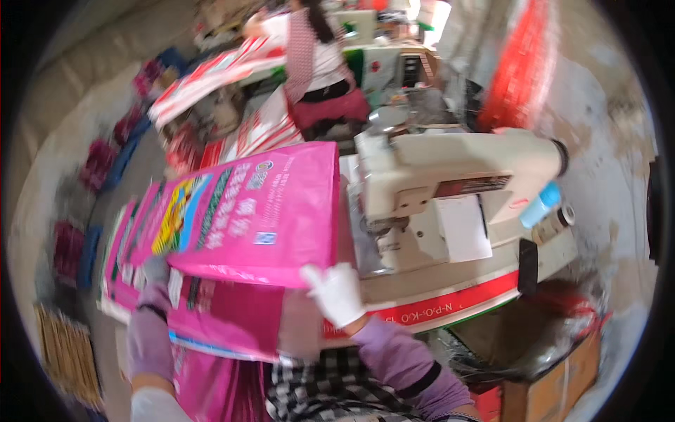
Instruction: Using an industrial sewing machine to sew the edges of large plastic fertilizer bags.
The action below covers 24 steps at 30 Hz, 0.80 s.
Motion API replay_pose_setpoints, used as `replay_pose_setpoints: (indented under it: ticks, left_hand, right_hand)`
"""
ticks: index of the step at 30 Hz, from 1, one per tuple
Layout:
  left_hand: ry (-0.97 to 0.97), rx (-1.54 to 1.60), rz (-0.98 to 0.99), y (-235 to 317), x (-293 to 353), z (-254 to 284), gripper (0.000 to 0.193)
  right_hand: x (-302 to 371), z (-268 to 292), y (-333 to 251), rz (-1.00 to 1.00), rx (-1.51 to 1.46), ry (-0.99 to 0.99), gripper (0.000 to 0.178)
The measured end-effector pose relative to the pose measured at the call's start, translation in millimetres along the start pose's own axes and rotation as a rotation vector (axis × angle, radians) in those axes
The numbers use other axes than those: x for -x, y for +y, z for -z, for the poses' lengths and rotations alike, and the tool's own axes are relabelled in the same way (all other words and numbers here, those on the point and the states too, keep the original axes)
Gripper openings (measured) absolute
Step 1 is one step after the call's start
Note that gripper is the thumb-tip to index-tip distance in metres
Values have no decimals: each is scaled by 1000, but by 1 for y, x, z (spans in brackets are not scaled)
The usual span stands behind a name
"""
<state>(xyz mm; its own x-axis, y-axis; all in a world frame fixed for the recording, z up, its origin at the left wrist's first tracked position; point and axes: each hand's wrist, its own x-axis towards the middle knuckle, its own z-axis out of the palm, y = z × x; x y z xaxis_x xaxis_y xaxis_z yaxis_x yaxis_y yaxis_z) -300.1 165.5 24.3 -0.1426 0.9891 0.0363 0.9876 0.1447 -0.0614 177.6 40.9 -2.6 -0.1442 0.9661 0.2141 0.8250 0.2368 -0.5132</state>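
A pink printed sack (281,211) lies raised and tilted in front of me, left of the white sewing machine (464,169). My right hand (337,294), in a white glove, grips its near right corner, thumb on the edge. At the near left edge my left hand (156,273) is closed on the same sack; it looks grey and blurred, and part of its fingers is hidden. More pink sacks (232,316) lie underneath and hang down toward my lap.
The machine's table has a red front strip (450,306). On it are a white paper (464,228), a light-blue bottle (540,205), a thread spool (555,224) and a dark phone-like object (527,267). A cardboard box (555,380) stands lower right. Another person (323,77) handles red-and-white sacks (225,74) beyond.
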Motion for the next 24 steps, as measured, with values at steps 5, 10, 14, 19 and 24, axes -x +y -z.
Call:
replay_pose_setpoints:
  ticks: [5,10,14,19,24]
  left_hand:
    - [-46,1771,860,-113,116,-21,61]
    - [481,1298,513,77,283,-25,60]
    - [-29,1047,815,71,302,-16,33]
    - [793,660,373,19,353,141,27]
    - [907,1436,1131,-15,515,153,31]
  right_hand:
    - [-12,52,-82,590,44,-150,21]
    - [-164,12,-72,205,-141,134,66]
    - [-131,-104,-43,-102,-955,-343,51]
    - [-71,-102,-143,372,-572,-112,39]
    - [-15,-145,-282,813,-295,-289,27]
